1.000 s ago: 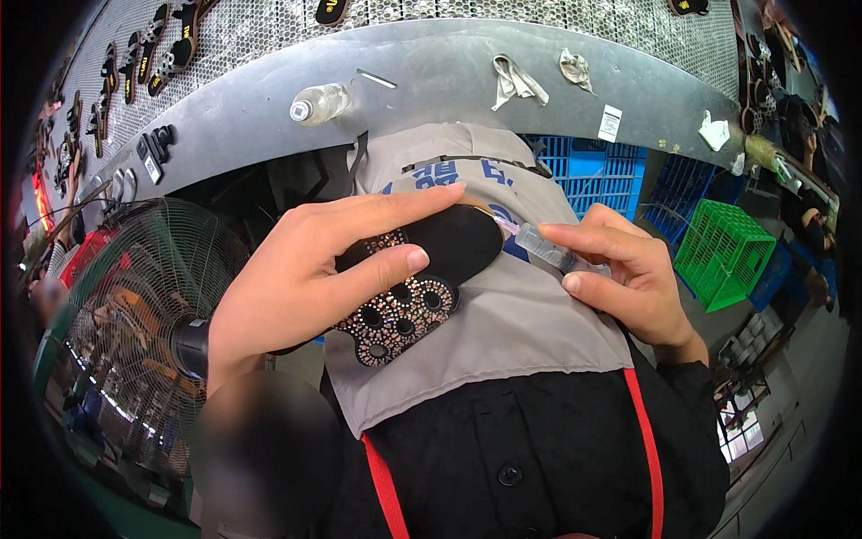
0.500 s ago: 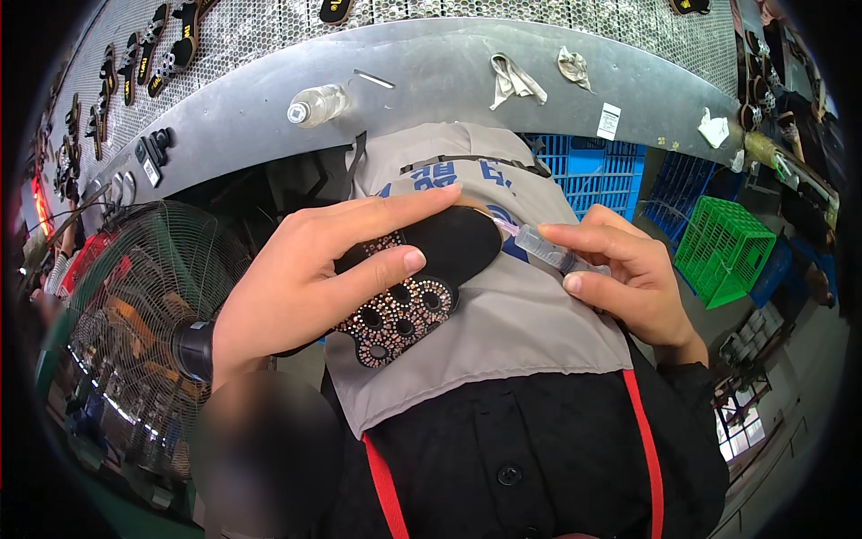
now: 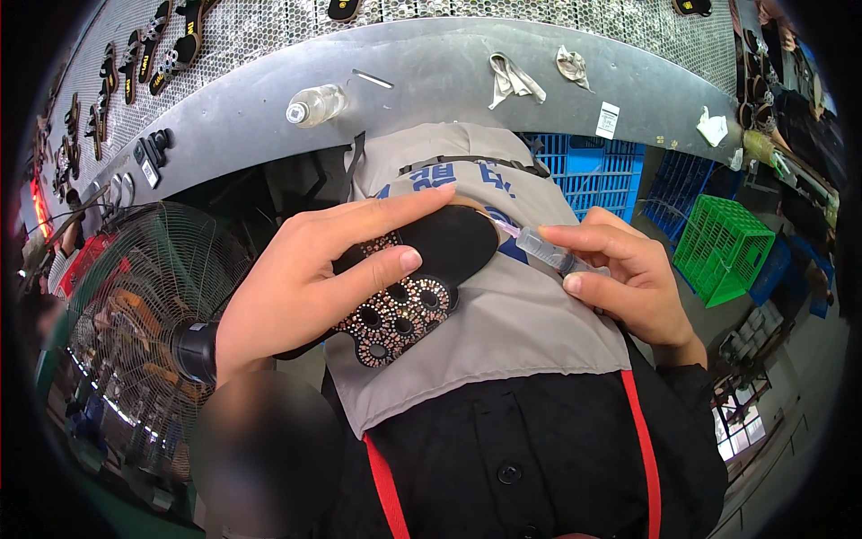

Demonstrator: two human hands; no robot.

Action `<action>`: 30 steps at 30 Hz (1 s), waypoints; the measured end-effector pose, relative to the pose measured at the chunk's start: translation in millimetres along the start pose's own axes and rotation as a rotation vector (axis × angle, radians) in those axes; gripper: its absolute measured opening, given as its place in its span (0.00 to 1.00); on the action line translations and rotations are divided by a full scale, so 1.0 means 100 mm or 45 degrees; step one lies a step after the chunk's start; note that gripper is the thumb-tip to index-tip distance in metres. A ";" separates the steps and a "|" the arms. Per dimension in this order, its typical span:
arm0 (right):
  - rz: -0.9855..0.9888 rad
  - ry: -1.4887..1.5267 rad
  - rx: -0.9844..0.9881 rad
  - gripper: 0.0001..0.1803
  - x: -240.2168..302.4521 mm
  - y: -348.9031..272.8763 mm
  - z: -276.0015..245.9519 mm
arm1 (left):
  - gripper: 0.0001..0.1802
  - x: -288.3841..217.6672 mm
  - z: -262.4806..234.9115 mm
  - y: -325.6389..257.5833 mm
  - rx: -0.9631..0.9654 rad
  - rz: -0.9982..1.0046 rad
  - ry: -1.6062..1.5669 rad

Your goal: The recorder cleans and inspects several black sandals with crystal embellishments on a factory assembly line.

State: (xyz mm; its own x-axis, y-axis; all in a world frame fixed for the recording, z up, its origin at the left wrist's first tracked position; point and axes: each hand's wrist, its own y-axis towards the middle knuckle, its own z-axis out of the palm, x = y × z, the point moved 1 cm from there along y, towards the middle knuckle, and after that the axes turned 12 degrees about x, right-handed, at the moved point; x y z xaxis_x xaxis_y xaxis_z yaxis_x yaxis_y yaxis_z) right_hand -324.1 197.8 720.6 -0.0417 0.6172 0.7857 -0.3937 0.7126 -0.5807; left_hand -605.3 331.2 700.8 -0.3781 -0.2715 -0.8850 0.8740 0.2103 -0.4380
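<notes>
A black sandal (image 3: 460, 244) with a rhinestone-studded, cut-out strap lies across my lap on a grey apron. My left hand (image 3: 310, 260) grips it, thumb over the insole and fingers along the far edge. Between the thumb and fingers of my right hand (image 3: 628, 274) is a clear plastic syringe (image 3: 541, 250). Its pinkish tip points left at the rim of the sandal's rounded end. Whether the tip touches that rim is too fine to tell.
A metal bench (image 3: 431, 76) curves ahead, bearing a plastic bottle (image 3: 316, 106), crumpled cloths (image 3: 514, 83) and a white label (image 3: 607, 119). Sandals stand on the belt (image 3: 431, 11) beyond. A caged fan (image 3: 148, 332) is at left; blue (image 3: 593, 175) and green crates (image 3: 725, 251) at right.
The sandal and my left hand have shifted very slightly. The syringe stays in my right hand near the sandal's edge. Sandals on the belt have moved a little to the right.
</notes>
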 end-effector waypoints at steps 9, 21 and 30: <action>0.009 -0.034 0.006 0.23 -0.01 -0.02 0.00 | 0.28 0.02 0.01 -0.01 -0.006 -0.027 -0.062; 0.104 0.072 0.005 0.23 0.01 -0.03 -0.02 | 0.27 0.04 0.01 0.00 -0.047 -0.041 -0.111; -0.552 0.301 -0.004 0.33 -0.23 -0.09 -0.32 | 0.29 0.06 -0.03 0.03 -0.119 -0.018 -0.350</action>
State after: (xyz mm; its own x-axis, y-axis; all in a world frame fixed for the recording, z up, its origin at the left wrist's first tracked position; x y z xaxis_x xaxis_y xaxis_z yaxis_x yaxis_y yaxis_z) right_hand -289.8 188.1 701.3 0.3353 0.3220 0.8854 -0.3257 0.9214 -0.2118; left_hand -605.8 332.8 693.3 -0.2821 -0.5167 -0.8083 0.8325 0.2868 -0.4739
